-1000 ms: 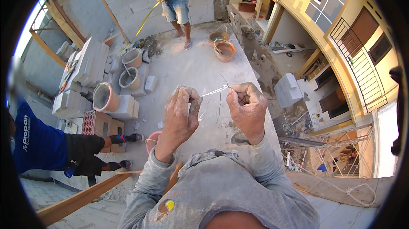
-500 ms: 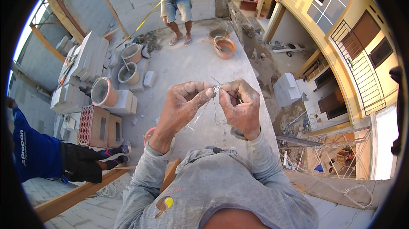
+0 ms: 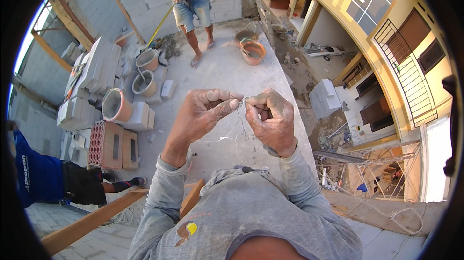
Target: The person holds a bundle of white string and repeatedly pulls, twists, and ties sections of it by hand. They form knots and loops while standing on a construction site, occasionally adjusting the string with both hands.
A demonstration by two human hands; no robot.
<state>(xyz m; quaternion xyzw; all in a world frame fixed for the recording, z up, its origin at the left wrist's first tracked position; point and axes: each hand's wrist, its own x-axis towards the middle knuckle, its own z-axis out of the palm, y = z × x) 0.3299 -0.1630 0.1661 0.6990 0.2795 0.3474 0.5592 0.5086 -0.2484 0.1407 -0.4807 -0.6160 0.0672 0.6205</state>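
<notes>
Dusty and pinched closed, my left hand [image 3: 205,115] grips a thin white string [image 3: 224,137] between thumb and forefinger. My right hand [image 3: 271,118] pinches the same small tangle from the other side, its fingers curled. The fingertips of both hands nearly meet at the middle, above the concrete slab. A fine dark wire [image 3: 242,120] hangs below the fingertips beside loose ends of the string. How string and wire are joined is too small to make out.
At the left, mortar buckets [image 3: 117,104] stand among pale blocks [image 3: 99,71]. Another bucket [image 3: 253,52] sits near the slab's right edge, which drops to a lower yard. A co-worker [image 3: 191,8] holds a yellow tape measure [image 3: 166,14]; another person [image 3: 43,173] is at the left, beyond a wooden beam [image 3: 96,219].
My left hand has shifted slightly left and the loose string now trails lower and flatter. The co-worker with the tape measure has stepped nearer; the person at left has moved a little.
</notes>
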